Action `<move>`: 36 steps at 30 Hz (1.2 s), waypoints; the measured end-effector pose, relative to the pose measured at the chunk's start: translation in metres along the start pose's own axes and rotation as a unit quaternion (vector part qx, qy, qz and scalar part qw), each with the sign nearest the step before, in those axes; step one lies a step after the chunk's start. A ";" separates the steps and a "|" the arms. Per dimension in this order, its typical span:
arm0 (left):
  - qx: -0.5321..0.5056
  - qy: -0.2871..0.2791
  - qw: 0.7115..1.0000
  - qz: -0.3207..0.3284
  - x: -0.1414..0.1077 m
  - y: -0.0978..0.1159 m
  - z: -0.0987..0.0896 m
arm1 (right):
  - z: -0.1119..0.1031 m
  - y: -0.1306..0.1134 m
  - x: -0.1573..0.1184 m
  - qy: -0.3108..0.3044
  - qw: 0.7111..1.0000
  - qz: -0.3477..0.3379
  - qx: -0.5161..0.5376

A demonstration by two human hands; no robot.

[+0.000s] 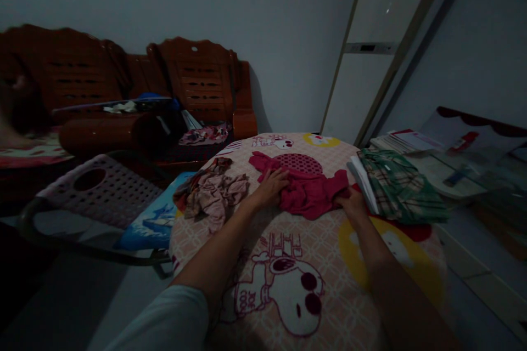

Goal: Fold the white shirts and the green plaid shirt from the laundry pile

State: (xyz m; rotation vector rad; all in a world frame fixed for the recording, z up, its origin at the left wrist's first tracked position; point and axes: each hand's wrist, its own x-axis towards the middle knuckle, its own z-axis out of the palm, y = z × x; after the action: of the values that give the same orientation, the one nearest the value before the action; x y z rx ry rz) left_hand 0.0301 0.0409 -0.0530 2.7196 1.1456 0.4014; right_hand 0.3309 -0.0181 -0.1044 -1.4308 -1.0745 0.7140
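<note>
A dark pink garment [308, 192], partly crumpled, lies spread across a round table. My left hand [272, 186] rests palm down over its left part, fingers stretched onto the cloth. At the garment's right end, my right hand [352, 203] grips the edge, its fingertips partly hidden by fabric. Left of my left hand is a heap of crumpled clothes [214, 192], pale pink and dark patterned. Just beyond my right hand sits a folded green plaid garment [399, 184], with white folded cloth [364, 184] beside it.
The tablecloth [329, 247] carries cartoon dog prints. A woven chair [102, 186] with a blue cushion [154, 219] stands at the left. Wooden seats [197, 77] line the wall. Papers [411, 140] lie on a surface at right, near a tall white cabinet-like unit [362, 82].
</note>
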 end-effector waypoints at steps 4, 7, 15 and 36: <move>-0.150 -0.058 0.987 0.019 -0.005 0.011 -0.014 | 0.000 -0.005 -0.003 0.016 0.993 0.009 0.120; -0.218 -0.079 0.973 0.007 -0.006 0.018 -0.018 | -0.001 -0.007 -0.004 -0.003 0.998 -0.029 0.059; -0.223 0.125 0.959 -0.118 0.006 0.005 -0.014 | 0.009 -0.022 -0.020 -0.249 0.939 -0.206 -0.114; -0.048 0.011 0.997 -0.062 -0.001 0.001 -0.004 | 0.032 -0.038 -0.030 -0.093 0.975 -0.169 -0.112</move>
State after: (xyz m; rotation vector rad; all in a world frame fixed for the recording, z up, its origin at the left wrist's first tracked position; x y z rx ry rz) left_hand 0.0289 0.0400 -0.0495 2.5525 1.2582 0.4583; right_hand 0.2826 -0.0343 -0.0769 -1.3384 -1.5418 0.4973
